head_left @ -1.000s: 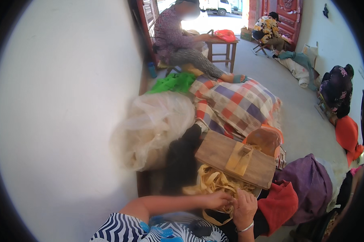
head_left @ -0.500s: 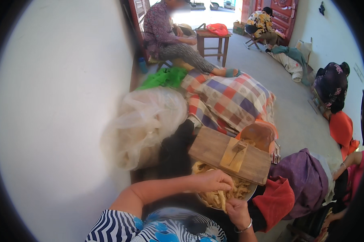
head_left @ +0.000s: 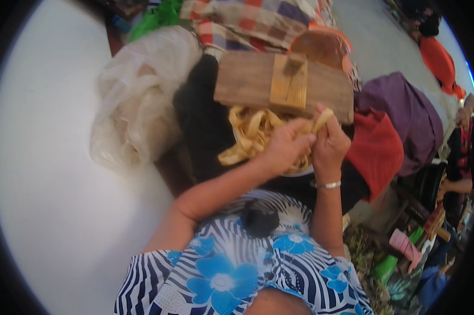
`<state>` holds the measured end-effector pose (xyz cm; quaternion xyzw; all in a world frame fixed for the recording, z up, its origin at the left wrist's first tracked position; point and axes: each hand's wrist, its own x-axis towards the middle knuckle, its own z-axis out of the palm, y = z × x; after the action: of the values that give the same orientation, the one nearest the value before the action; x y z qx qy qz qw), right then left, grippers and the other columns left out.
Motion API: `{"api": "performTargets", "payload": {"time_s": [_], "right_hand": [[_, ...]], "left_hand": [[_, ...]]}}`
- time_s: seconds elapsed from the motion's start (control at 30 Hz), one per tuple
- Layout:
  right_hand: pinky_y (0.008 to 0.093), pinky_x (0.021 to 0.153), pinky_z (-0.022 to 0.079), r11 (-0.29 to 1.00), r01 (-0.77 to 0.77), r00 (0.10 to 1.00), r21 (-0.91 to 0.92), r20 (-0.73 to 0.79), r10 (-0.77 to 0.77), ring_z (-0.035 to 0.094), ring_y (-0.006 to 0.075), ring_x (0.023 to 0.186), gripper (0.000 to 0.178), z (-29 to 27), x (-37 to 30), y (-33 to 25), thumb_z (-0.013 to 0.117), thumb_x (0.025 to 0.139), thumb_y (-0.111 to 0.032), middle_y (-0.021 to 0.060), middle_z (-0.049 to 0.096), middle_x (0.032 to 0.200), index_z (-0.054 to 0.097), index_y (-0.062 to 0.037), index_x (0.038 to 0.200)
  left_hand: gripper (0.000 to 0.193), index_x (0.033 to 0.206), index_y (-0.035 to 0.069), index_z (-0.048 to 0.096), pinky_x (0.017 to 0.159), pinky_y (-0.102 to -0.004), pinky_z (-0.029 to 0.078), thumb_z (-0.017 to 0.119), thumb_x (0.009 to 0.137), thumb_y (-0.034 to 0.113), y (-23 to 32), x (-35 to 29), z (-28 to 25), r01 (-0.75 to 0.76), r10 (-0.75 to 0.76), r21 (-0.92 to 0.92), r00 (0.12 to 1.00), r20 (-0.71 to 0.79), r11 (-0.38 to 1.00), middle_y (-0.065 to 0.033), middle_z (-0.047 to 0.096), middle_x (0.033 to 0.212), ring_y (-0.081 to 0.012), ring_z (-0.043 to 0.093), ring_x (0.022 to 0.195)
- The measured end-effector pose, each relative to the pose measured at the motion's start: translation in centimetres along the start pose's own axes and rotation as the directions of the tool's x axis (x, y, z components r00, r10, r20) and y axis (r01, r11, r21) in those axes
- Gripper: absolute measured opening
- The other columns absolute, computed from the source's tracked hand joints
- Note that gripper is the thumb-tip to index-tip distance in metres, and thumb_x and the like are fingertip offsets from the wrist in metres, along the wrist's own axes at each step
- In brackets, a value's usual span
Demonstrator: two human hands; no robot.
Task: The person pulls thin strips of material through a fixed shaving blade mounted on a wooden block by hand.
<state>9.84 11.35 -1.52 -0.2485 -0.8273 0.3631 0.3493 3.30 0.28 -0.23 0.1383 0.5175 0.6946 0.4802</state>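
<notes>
Both my hands are closed on a flat, pale yellow strip (head_left: 322, 119), whose kind I cannot make out. My right hand (head_left: 330, 144) pinches it near its upper end, with a bracelet on the wrist. Close beside it, my left hand (head_left: 286, 146) grips lower along the strip. Under them, a heap of similar curled strips (head_left: 255, 126) fills a pale basin (head_left: 299, 172) on my lap, partly hidden by my left hand. A dark wooden board (head_left: 242, 80) lies across the basin's far side, with a lighter wooden piece (head_left: 289, 81) fixed or laid on it.
A clear plastic bag (head_left: 137, 100) of pale material stands left, near the white wall (head_left: 43, 131). Beyond the board are an orange tub (head_left: 321, 44) and a checked cloth (head_left: 247, 23). Red cloth (head_left: 373, 152) and a purple sack (head_left: 402, 115) lie right, near another person's arm (head_left: 457, 186).
My view has tilted downward, so the doorway has left the picture. My right hand has risen from below my left hand to beside it, and the strip's end now points up.
</notes>
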Motion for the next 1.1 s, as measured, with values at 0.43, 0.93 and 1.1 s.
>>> {"api": "performTargets", "payload": {"time_s": [0.43, 0.93, 1.1], "right_hand": [[0.0223, 0.063, 0.046, 0.635, -0.696, 0.698, 0.336, 0.525, 0.487, 0.055, 0.0083, 0.072, 0.024, -1.5, -4.0, 1.7, 0.059, 0.096, -0.022, -0.0006, 0.064, 0.079, 0.069, 0.0000, 0.093], [0.0283, 0.088, 0.045, 0.893, -0.256, 0.959, 0.371, 0.213, 0.186, 0.056, 0.0169, 0.105, 0.016, 0.6, -3.7, 2.8, 0.062, 0.083, -0.002, 0.0102, 0.057, 0.120, 0.066, 0.0055, 0.096], [0.0264, 0.087, 0.045, 0.914, -0.143, 0.990, 0.378, 0.039, 0.139, 0.055, 0.0164, 0.103, 0.011, 0.3, -3.2, 1.7, 0.065, 0.080, 0.002, 0.0094, 0.057, 0.117, 0.068, 0.0052, 0.091]], "left_hand": [[0.014, 0.096, 0.005, 0.063, 0.059, -0.0367, 0.049, 0.061, 0.083, 0.010, -2.6, 0.3, -3.3, -0.524, 0.565, 0.847, 0.727, 0.389, 0.091, -0.0091, 0.064, 0.084, -0.0290, 0.061, 0.071], [0.021, 0.102, 0.003, 0.056, 0.067, -0.0395, 0.049, 0.059, 0.087, 0.017, -0.7, 1.5, -1.7, -0.330, 0.396, 0.872, 0.901, 0.177, 0.362, -0.0139, 0.062, 0.095, -0.0343, 0.060, 0.079], [0.014, 0.094, 0.001, 0.057, 0.063, -0.0346, 0.047, 0.054, 0.091, 0.015, -1.6, 2.2, -2.2, -0.102, 0.171, 0.551, 0.982, -0.076, 0.828, -0.0164, 0.060, 0.078, -0.0285, 0.059, 0.069]]}}
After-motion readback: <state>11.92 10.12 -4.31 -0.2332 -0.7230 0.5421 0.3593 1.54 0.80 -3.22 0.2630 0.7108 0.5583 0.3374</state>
